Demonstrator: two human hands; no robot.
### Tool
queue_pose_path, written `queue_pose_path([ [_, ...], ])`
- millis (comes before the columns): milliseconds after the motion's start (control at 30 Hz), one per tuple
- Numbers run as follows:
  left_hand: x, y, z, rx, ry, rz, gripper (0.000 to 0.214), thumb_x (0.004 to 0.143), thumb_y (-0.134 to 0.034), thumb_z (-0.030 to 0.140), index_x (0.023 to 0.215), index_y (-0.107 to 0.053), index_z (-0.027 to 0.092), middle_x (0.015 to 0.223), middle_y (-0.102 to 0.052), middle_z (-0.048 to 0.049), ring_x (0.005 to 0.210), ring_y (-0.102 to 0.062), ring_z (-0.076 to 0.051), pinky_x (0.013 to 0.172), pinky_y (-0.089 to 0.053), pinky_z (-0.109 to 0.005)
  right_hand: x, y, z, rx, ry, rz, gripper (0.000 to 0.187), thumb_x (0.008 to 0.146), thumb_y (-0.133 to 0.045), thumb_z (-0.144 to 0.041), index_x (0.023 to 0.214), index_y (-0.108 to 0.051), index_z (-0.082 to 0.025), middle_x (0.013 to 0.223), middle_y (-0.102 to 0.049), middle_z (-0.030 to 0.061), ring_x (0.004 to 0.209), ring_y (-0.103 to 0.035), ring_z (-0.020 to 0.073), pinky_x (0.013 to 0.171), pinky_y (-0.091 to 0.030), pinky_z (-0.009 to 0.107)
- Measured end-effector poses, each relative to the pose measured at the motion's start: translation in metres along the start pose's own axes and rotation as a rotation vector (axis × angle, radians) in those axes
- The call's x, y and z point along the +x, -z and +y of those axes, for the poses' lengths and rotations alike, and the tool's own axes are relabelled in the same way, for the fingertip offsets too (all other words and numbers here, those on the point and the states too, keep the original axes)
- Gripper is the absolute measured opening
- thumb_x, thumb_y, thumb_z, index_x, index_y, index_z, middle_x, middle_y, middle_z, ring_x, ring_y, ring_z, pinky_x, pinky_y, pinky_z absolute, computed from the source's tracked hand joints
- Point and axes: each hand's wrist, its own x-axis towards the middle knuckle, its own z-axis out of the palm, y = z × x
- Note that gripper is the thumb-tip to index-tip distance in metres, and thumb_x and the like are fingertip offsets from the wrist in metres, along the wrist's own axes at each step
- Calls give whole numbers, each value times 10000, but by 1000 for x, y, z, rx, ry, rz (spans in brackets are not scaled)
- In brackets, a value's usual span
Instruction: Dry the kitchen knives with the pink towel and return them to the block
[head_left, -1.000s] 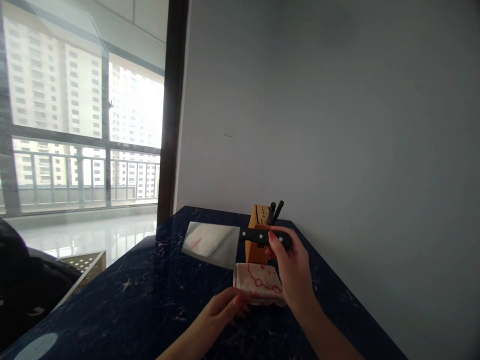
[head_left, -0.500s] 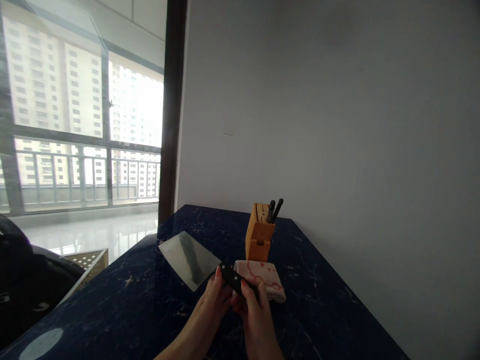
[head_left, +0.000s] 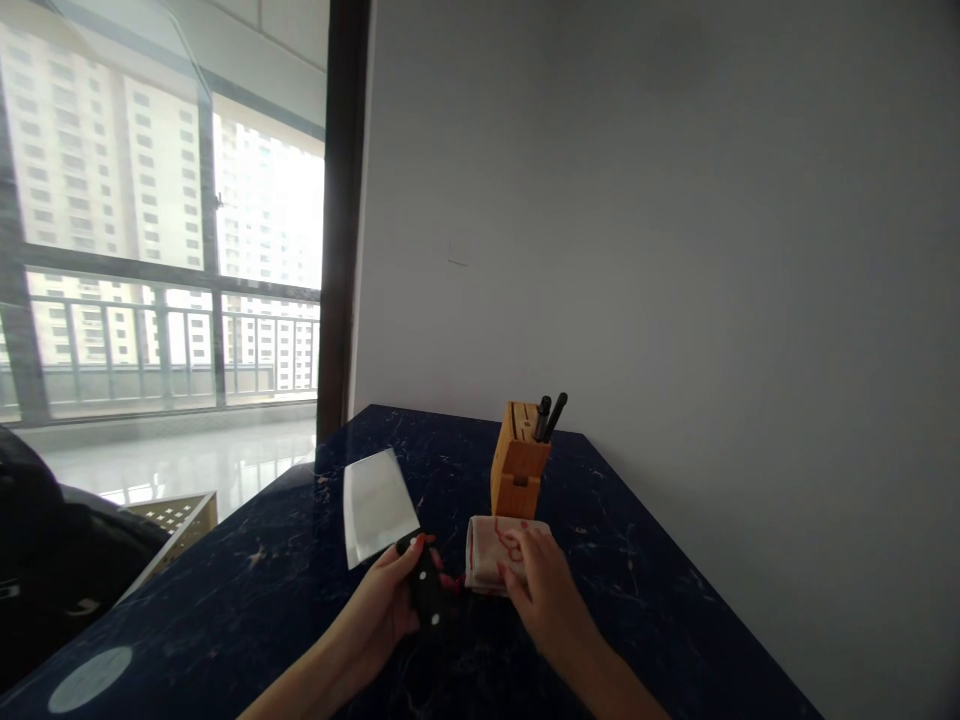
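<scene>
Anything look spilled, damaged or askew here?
No spill or damage shows. One oddity: a pale oval on the dark table, lower left of the picture, breaking the marbled pattern; mark or reflection, I can't tell. The knife block stands upright, and the left hand holds the cleaver by its handle.

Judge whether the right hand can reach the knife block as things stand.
Likely yes: the right hand is at the folded cloth, with only that low cloth before the wooden knife block; the cleaver, in the left hand, is off to the left.
</scene>
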Motion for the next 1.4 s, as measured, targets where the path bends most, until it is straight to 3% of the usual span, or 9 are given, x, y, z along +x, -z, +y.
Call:
queue_pose_path([
  [67,-1,4,-1,65,25,-15,230,792,-543,336,981,-495,213,687,-530,39,524,-554,-102,473,-501,-262,2,8,10,-336,87,-60,207,773,-486,-184,964,-566,-204,1004,-584,77,960,-489,233,815,-352,374],
  [133,-1,5,-4,154,18,-20,275,783,-533,404,988,-481,228,621,-482,65,430,-478,-73,361,-425,-195,4,9,16,-527,129,-119,162,771,-502,-179,911,-581,-201,946,-599,67,941,-489,226,801,-342,366],
  [233,-2,3,-8,290,-27,12,325,760,-515,501,930,-473,228,545,-428,92,338,-381,-44,272,-312,-143,6,1,20,-606,179,-177,102,767,-540,-231,852,-588,-203,919,-608,45,944,-485,213,825,-320,353],
  [400,1,6,-5,504,-130,73,407,727,-476,602,840,-452,212,476,-420,107,270,-378,-49,241,-321,-148,15,-11,24,-618,173,-219,83,775,-512,-206,798,-591,-196,899,-622,33,919,-502,190,837,-301,329],
  [633,8,21,1,634,-197,61,391,749,-454,586,838,-438,206,486,-461,97,259,-402,-60,218,-332,-155,22,8,40,-445,-75,-44,154,768,-442,-184,792,-591,-213,808,-633,28,795,-557,171,722,-348,277],
  [867,4,17,2,687,-219,49,369,758,-450,576,760,-412,209,470,-454,98,264,-406,-59,219,-330,-147,24,36,92,-134,-347,82,169,755,-413,-334,727,-527,-212,673,-635,8,652,-596,160,587,-394,236],
  [1133,6,17,1,694,-200,58,383,747,-441,595,793,-408,217,499,-457,99,262,-409,-62,216,-343,-160,20,54,154,-149,-558,50,259,725,-399,-398,761,-560,-199,783,-667,42,754,-616,184,659,-423,249],
  [1267,6,17,-1,723,-190,82,395,739,-441,606,776,-398,215,475,-459,100,258,-412,-66,215,-339,-158,18,61,163,-206,-643,12,287,726,-397,-414,781,-593,-212,845,-667,38,840,-605,206,721,-416,285],
  [1400,6,16,-2,724,-168,73,417,721,-446,621,799,-403,213,470,-465,101,248,-409,-66,213,-334,-155,15,68,164,-292,-762,-18,326,720,-391,-464,832,-616,-257,893,-662,31,911,-583,270,799,-368,424],
])
